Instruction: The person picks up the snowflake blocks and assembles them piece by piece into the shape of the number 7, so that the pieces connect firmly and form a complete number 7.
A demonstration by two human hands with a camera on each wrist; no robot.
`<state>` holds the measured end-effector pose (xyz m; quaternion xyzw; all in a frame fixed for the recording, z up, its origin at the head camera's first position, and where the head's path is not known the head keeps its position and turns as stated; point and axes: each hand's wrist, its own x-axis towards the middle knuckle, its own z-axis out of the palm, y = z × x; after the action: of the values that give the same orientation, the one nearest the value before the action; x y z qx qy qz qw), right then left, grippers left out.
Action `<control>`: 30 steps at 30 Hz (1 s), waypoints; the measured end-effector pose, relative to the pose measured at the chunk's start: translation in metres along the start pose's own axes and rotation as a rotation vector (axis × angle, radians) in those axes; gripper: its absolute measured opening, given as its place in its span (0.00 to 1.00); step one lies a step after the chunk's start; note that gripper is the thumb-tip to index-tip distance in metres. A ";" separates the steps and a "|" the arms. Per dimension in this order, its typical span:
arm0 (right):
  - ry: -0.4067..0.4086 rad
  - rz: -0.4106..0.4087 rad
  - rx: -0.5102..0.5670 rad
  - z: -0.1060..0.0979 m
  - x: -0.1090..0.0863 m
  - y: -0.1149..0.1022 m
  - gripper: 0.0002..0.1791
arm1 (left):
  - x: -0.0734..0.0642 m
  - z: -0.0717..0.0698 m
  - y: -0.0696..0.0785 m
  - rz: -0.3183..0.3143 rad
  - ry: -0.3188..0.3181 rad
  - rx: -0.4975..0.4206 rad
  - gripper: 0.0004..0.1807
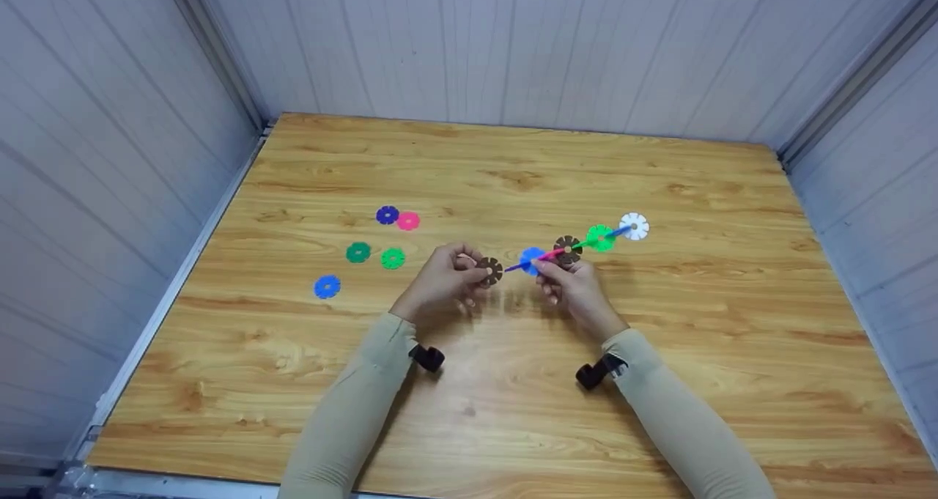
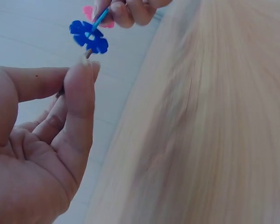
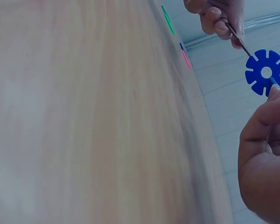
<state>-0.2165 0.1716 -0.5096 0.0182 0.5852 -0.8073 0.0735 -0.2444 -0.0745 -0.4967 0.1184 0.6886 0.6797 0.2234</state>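
Observation:
My left hand [image 1: 443, 281] pinches a brown snowflake disc [image 1: 496, 268] between thumb and fingers. Opposite it, my right hand [image 1: 579, 294] pinches a chain of interlocked notched discs by the light blue disc [image 1: 527, 257]. A dark blue disc [image 3: 255, 77] forms the near end of the chain, seen edge-on in the head view. In both wrist views the brown disc's edge meets the dark blue rim. Beyond my right fingers the chain runs through pink, a second brown disc [image 1: 575, 244], greens and blue to a white disc [image 1: 640, 223]. My fingers partly cover both held discs.
Left of my hands several loose discs lie on the wooden table [image 1: 696, 382]: purple [image 1: 382, 211], pink [image 1: 414, 221], dark green [image 1: 352, 253], bright green [image 1: 387, 259] and blue [image 1: 321, 288]. Pale panel walls [image 1: 469, 45] stand at the back and both sides.

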 end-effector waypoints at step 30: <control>-0.006 0.034 0.090 -0.005 0.001 0.001 0.07 | 0.006 0.031 -0.006 0.107 0.069 -0.152 0.13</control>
<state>-0.2174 0.1765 -0.5120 0.0289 0.5478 -0.8314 0.0883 -0.2342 -0.0443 -0.5029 0.1143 0.6350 0.7446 0.1713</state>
